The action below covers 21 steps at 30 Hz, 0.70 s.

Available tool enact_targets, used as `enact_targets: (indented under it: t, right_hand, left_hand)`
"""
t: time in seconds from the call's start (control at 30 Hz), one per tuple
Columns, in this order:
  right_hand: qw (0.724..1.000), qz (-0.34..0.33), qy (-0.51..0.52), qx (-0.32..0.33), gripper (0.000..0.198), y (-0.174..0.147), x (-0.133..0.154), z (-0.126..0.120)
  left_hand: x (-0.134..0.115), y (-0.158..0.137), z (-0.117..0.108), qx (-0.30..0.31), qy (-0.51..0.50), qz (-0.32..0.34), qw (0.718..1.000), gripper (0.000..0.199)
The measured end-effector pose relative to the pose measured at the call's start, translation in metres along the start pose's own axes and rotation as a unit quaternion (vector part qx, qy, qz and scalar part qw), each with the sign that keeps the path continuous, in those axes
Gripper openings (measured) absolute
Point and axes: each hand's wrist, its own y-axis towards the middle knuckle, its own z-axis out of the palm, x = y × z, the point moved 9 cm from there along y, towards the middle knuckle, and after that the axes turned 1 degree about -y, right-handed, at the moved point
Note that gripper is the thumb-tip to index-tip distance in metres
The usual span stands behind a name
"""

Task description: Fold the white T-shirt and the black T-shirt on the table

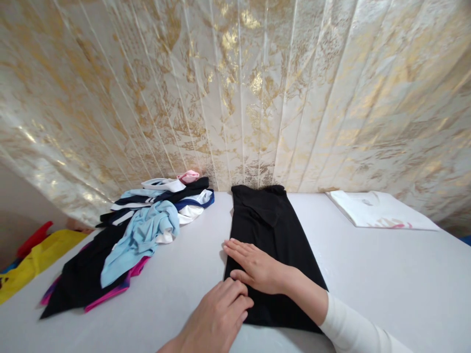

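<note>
A black garment [290,245] lies folded into a long strip on the white table, running from the far edge toward me. My right hand [255,267] rests flat on its left side, fingers stretched out and holding nothing. Just below it, my left hand [221,311] has its fingers curled and closed at the garment's near left edge. The left thumb is hidden, and the cloth in that grip barely shows. Some loose creases and a folded flap show on the far part of the garment.
A loose pile of clothes with a light blue piece [147,240] on top lies at the left. At the far right sits a folded white shirt [382,211]. Yellow cloth [40,260] is beyond the table's left edge. A gold-patterned curtain [228,88] hangs behind the table [386,279].
</note>
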Motion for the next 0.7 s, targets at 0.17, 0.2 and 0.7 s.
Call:
enact_targets:
  t: [0.17,0.2,0.7]
  right_hand:
    - [0.995,0.087,-0.047,-0.013,0.063,0.009,-0.047,-0.009]
    - [0.994,0.092,-0.049,-0.014,0.063,0.01,-0.054,-0.012]
    - [0.992,0.04,-0.103,-0.063,0.054,0.028,-0.063,-0.022]
  left_hand:
    - [-0.001,0.0,0.004,0.003,-0.028,0.022,0.999,0.027]
    - [-0.003,0.0,0.005,0.003,-0.033,0.034,0.999,0.029]
    - [0.027,-0.001,0.035,0.138,0.049,-0.018,0.989,0.065]
